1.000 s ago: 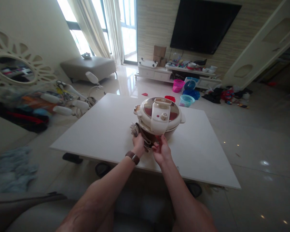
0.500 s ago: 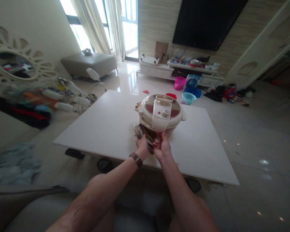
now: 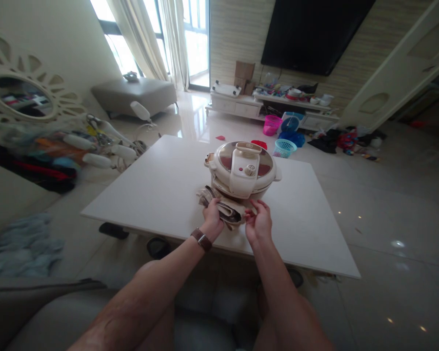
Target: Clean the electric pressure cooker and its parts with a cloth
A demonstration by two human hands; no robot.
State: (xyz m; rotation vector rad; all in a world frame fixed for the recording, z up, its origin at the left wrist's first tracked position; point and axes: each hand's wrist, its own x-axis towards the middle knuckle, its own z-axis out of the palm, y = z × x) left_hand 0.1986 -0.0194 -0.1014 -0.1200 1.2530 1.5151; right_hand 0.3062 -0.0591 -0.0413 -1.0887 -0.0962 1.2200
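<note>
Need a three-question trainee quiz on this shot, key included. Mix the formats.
1. On which wrist is the brown-strapped watch worn?

2. What does the left hand grip?
A) a turquoise basket
B) a folded cloth
C) the cooker's lid handle

3. Fill in: the pressure cooker stands upright, lid on, on a white ____.

Key:
1. The left.
2. B.
3. Table.
</note>
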